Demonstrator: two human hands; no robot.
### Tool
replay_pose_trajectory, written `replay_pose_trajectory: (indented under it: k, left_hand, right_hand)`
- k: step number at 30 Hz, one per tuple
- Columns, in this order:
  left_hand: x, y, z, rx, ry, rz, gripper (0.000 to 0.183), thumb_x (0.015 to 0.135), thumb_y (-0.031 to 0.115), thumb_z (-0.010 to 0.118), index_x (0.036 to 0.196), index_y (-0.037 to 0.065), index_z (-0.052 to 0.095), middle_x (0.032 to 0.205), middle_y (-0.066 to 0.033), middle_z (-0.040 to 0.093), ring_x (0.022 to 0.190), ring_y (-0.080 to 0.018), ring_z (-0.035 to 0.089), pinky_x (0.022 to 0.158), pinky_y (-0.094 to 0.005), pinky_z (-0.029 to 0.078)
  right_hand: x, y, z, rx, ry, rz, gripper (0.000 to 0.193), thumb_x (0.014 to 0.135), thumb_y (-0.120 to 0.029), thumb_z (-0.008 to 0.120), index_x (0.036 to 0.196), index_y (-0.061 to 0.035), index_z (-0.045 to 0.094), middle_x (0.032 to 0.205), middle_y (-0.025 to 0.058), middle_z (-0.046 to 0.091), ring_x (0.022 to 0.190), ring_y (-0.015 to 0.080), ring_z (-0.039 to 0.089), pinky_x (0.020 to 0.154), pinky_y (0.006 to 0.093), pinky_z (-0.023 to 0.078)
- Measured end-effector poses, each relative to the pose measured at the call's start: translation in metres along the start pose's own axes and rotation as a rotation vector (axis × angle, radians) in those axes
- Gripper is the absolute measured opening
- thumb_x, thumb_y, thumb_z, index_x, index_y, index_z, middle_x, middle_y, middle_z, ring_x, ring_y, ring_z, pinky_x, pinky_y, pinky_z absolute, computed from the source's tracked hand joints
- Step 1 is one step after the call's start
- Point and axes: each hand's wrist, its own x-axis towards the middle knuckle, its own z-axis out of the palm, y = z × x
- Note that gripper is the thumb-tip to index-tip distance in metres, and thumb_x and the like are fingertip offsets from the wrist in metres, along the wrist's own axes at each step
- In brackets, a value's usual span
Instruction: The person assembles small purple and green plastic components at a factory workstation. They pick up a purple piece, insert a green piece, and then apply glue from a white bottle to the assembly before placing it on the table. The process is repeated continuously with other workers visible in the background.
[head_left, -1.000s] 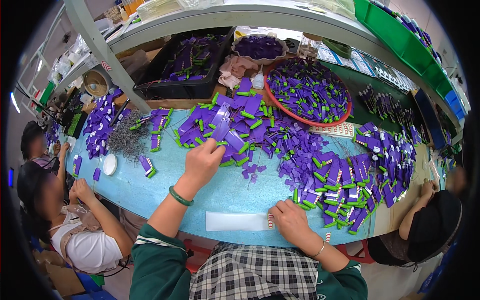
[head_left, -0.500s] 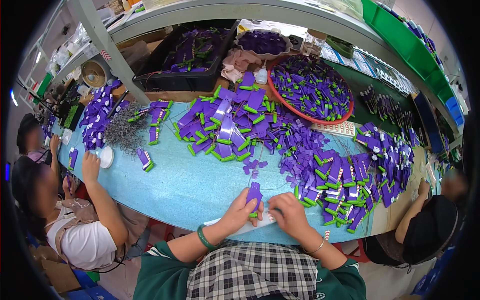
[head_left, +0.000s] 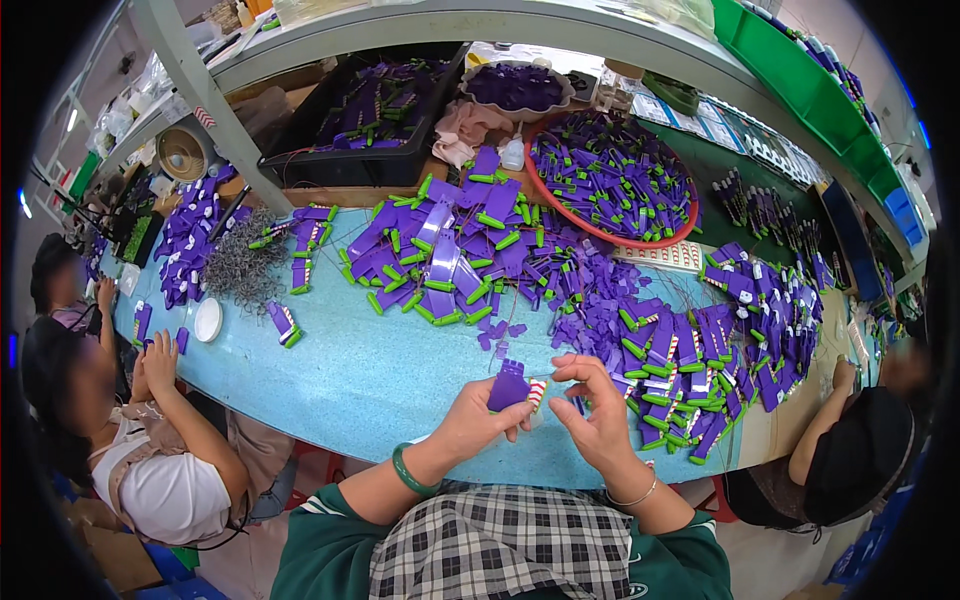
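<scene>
My left hand [head_left: 476, 420] is closed on a flat purple plastic piece [head_left: 507, 388], held slightly above the near edge of the table. Along the right side of that piece stands a red-and-white striped sticker [head_left: 537, 393]. Just right of the sticker, my right hand [head_left: 600, 418] has its fingers curved and apart, with nothing visible between them. Beyond my hands lies a heap of small purple pieces [head_left: 592, 318]. To the right spreads a pile of purple pieces with green ends and striped stickers [head_left: 672, 350].
Behind are a red round basket [head_left: 560, 207], a black tray [head_left: 350, 170] and a sheet of striped stickers [head_left: 660, 255]. Left lie tangled wires [head_left: 242, 262] and a white round lid [head_left: 208, 320]. A shelf beam [head_left: 450, 37] crosses above. People sit on both sides.
My left hand has turned the purple piece, and a striped sticker now shows at its side. My right hand has risen with its fingers spreading. The left neighbour's hand has drawn back.
</scene>
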Motion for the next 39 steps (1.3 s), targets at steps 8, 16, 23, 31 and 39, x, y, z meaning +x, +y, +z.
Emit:
replay_pose_trajectory:
  k: [8,16,23,31,39]
  left_hand:
    - [-0.005,-0.003,0.003,-0.224,-0.013,0.028,0.031,0.099,0.013,0.046,0.129,0.005,0.041,0.115,-0.0101,0.057,0.093,-0.0161,0.062,0.070,-0.0298,0.055]
    - [-0.005,-0.006,0.008,-0.536,-0.113,-0.068,0.039,0.099,0.008,0.042,0.137,0.008,0.034,0.125,-0.0090,0.051,0.115,-0.0197,0.055,0.093,-0.0406,0.053]
    - [-0.006,-0.008,0.006,-0.519,-0.121,-0.064,0.040,0.097,0.007,0.042,0.136,0.008,0.035,0.128,-0.0087,0.049,0.118,-0.0204,0.053,0.095,-0.0422,0.051]
    - [-0.006,-0.007,0.009,-0.470,-0.101,-0.057,0.039,0.095,0.003,0.045,0.132,0.007,0.037,0.124,-0.0090,0.051,0.115,-0.0205,0.055,0.094,-0.0420,0.052]
    - [-0.007,-0.017,0.014,-0.167,-0.088,0.030,0.029,0.096,0.006,0.052,0.123,0.003,0.044,0.117,-0.0072,0.053,0.106,-0.0170,0.057,0.086,-0.0372,0.058]
  right_hand:
    - [-0.011,0.025,0.010,0.291,-0.110,0.179,0.010,0.084,-0.007,0.069,0.086,-0.0015,0.061,0.089,0.0050,0.063,0.080,0.0125,0.059,0.071,0.0264,0.047]
    - [-0.015,0.036,0.014,0.320,-0.111,0.267,0.011,0.082,-0.004,0.070,0.087,-0.0019,0.060,0.082,0.0015,0.061,0.074,0.0074,0.055,0.069,0.0232,0.046]
    - [-0.018,0.041,0.016,0.388,-0.123,0.280,0.014,0.083,0.000,0.069,0.089,-0.0029,0.057,0.086,0.0009,0.061,0.078,0.0066,0.057,0.070,0.0211,0.046]
    - [-0.020,0.043,0.017,0.333,-0.099,0.228,0.012,0.082,0.000,0.069,0.086,-0.0024,0.058,0.084,0.0013,0.060,0.077,0.0075,0.055,0.071,0.0226,0.046]
    - [-0.021,0.044,0.011,-0.008,-0.043,-0.046,0.014,0.078,0.000,0.071,0.076,-0.0031,0.057,0.076,0.0034,0.059,0.069,0.0110,0.053,0.063,0.0248,0.042]
